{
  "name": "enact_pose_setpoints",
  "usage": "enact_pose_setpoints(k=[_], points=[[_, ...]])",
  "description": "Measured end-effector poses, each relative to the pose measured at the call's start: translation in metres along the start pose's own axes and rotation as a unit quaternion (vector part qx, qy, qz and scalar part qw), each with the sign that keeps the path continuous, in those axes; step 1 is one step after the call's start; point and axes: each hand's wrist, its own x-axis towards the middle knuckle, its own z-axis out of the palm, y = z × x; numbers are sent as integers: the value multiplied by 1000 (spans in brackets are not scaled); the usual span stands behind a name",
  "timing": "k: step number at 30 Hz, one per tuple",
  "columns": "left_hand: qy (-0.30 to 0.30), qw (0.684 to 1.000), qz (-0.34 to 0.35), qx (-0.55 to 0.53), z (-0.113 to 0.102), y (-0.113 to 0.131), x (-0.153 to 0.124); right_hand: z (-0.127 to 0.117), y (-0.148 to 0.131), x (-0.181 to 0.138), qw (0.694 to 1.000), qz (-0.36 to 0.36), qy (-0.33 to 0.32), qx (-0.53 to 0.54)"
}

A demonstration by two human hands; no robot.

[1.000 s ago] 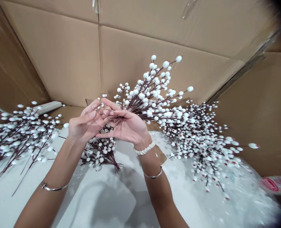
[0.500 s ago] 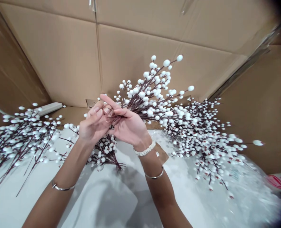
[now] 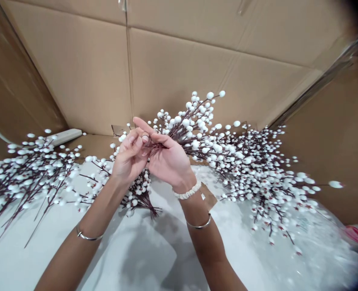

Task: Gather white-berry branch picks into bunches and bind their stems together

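White-berried bunch [image 3: 189, 126] fanning toward two o'clock, right hand [image 3: 171, 163] half-curled around its stems, left hand [image 3: 130, 155] pinched closed at their ends, more sprays [image 3: 35, 173] at nine o'clock

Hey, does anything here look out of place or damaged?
Nothing is plainly damaged. Slightly untidy: one white oval berry on a thin brown stem juts beyond the rightmost pile of white-berried brown stems, and crumpled clear plastic sheeting lies bunched beside it.
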Motion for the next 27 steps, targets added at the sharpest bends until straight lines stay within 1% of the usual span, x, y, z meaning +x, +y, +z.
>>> enact_pose_setpoints(k=[4,9,11,17,19,22,27], points=[[15,1000,10,-10,-2,-7,0,-5,4,6,999,-25,29,-7],[35,999,19,-13,-3,-12,1,-8,11,15,988,-85,86,-94],[42,998,37,-17,-4,-12,2,-7,15,18,981,-105,100,-126],[45,994,99,11,-6,-8,3,-7,23,22,963,-174,92,-185],[39,991,123,39,-4,-7,3,-7,23,21,958,-183,92,-200],[31,978,179,100,-1,-6,2,-5,22,18,951,-177,105,-230],[39,937,283,202,7,-2,-1,-4,23,15,940,-199,109,-254]])
